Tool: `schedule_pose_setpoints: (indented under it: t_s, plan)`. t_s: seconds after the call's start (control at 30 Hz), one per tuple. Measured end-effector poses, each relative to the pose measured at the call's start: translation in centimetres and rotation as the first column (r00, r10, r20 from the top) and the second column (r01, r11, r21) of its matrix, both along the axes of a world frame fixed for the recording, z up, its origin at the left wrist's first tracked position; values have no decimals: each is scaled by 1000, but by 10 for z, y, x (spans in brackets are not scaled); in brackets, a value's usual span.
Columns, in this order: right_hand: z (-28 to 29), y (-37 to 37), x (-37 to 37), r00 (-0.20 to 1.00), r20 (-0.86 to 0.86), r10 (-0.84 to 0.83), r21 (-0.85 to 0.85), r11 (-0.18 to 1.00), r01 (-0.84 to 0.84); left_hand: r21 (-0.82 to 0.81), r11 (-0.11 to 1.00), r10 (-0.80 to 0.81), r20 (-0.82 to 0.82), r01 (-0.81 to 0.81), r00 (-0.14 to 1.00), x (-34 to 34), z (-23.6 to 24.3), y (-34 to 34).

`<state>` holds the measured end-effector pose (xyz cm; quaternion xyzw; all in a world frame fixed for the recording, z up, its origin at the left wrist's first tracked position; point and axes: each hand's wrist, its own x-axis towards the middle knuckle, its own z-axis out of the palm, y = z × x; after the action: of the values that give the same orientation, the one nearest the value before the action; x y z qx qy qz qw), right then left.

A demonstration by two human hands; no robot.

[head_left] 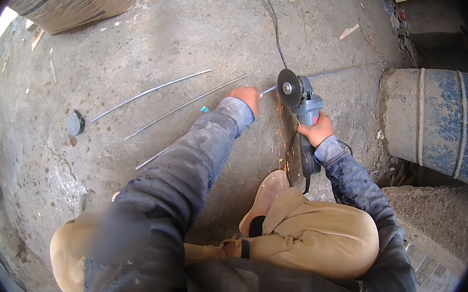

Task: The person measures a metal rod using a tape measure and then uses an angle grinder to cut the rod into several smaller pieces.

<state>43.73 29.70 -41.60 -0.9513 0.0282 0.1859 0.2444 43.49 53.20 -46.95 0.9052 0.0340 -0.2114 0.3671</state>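
My right hand [318,131] is closed round the body of a grey angle grinder [308,109]. Its dark cutting disc [289,78] stands upright against a thin metal rod [331,73], and orange sparks [282,152] stream down from there toward my shoe. Just left of the disc, my left hand [246,97] is closed on the rod, whose end shows past the fingers. Two more rods, a nearer one [185,107] and a farther one [150,92], lie on the floor to the left. Another rod piece [153,157] runs under my left sleeve; I cannot tell whether it joins the held rod.
A black cord [274,18] trails away from the grinder across the concrete floor [179,44]. A blue, dirt-coated barrel [440,120] lies at the right. A round grey object [75,123] sits at the left. At the far left stands a large brown package [80,9].
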Motion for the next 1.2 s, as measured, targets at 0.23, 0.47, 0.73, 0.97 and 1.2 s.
schedule_pose_setpoints:
  t_s: [0.23, 0.47, 0.73, 0.97, 1.2]
  plan:
    - [-1, 0, 0, 1000, -26, -11, 8, 1000, 11, -38, 999, -18, 106, 22, 994, -1, -11, 4]
    - [-8, -4, 1, 1000, -24, -18, 45, 999, 20, -94, 995, 56, 144, -42, 988, -4, -18, 8]
    - [0, 2, 0, 999, -33, -12, 14, 1000, 12, -146, 984, 130, 213, -100, 968, -5, -7, 12]
    - [3, 2, -2, 999, -24, -26, 59, 998, 27, -189, 970, 196, 244, -152, 950, 16, 5, 26]
    - [-13, -37, 11, 970, -11, -245, 307, 922, 236, -127, 981, 179, 281, -148, 943, 9, -3, 42]
